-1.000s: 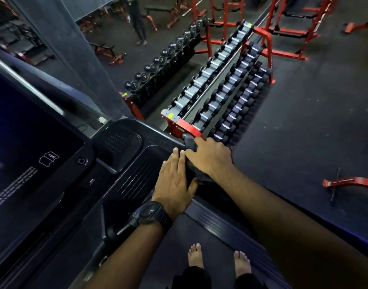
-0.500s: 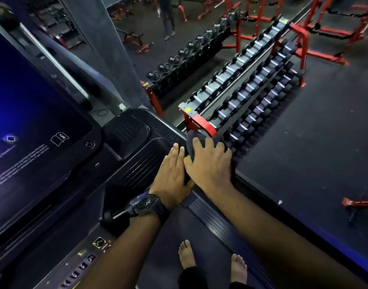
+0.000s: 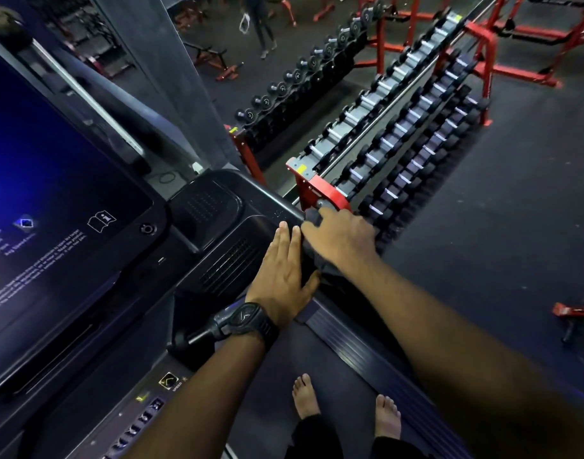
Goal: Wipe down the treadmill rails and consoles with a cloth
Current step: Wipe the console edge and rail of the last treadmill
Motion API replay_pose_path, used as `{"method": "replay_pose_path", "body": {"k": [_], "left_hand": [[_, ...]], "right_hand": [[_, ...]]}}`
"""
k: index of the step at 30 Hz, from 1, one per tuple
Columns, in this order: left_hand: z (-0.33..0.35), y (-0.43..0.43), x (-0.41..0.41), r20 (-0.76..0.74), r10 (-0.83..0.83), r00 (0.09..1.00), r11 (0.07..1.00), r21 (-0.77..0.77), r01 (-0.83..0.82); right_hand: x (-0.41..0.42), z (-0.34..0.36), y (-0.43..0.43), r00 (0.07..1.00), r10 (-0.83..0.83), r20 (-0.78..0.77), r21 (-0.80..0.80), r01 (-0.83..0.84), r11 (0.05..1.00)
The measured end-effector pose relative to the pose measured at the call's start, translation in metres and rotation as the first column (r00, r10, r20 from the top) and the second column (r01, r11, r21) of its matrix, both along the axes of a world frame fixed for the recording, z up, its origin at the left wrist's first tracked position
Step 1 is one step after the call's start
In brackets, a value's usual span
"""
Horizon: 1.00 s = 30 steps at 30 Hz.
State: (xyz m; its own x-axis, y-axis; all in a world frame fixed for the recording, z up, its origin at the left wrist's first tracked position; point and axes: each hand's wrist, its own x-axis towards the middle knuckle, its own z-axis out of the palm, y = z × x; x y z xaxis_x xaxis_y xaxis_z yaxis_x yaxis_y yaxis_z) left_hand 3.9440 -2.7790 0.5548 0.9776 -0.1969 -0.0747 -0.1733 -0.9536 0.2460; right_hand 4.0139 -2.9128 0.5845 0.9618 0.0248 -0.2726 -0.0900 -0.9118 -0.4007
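Left hand (image 3: 280, 270) lies flat on the treadmill console (image 3: 231, 226); right hand (image 3: 342, 240), fingers spread, presses a dark cloth (image 3: 312, 217) alongside. A dumbbell rack (image 3: 320, 190) stands just beyond.

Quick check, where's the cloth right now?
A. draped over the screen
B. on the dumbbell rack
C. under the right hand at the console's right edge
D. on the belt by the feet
C: the dark cloth peeks out from under the right hand, beside the left hand lying flat on the console.

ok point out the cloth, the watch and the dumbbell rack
cloth (image 3: 312, 218): head view, its bunched far end
watch (image 3: 242, 321): head view, its face
dumbbell rack (image 3: 320, 190): head view, red near end plate
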Motion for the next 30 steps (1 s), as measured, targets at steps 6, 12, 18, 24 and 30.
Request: {"method": "replay_pose_path", "body": {"k": [6, 12, 18, 24, 30], "left_hand": [[0.002, 0.004, -0.001, -0.030, 0.036, 0.999, 0.999, 0.003, -0.036], [0.006, 0.009, -0.001, -0.012, 0.129, 0.992, 0.992, 0.010, -0.129], [0.005, 0.016, 0.003, -0.024, 0.236, 0.971, 0.960, 0.160, -0.229], [0.007, 0.023, 0.008, 0.005, 0.305, 0.952, 0.939, 0.168, -0.301], [0.007, 0.036, 0.017, 0.022, 0.298, 0.954, 0.929, 0.221, -0.295]], "right_hand": [[-0.034, -0.003, 0.015, 0.967, 0.167, 0.193, -0.248, -0.117, 0.962], [0.013, -0.001, 0.017, 1.000, 0.030, 0.008, -0.008, -0.030, 1.000], [-0.029, -0.009, 0.030, 0.914, 0.301, 0.273, -0.357, -0.195, 0.914], [0.008, -0.003, 0.045, 0.984, 0.088, 0.155, -0.115, -0.070, 0.991], [0.006, -0.009, 0.045, 0.923, 0.269, 0.275, -0.243, -0.204, 0.948]]}}
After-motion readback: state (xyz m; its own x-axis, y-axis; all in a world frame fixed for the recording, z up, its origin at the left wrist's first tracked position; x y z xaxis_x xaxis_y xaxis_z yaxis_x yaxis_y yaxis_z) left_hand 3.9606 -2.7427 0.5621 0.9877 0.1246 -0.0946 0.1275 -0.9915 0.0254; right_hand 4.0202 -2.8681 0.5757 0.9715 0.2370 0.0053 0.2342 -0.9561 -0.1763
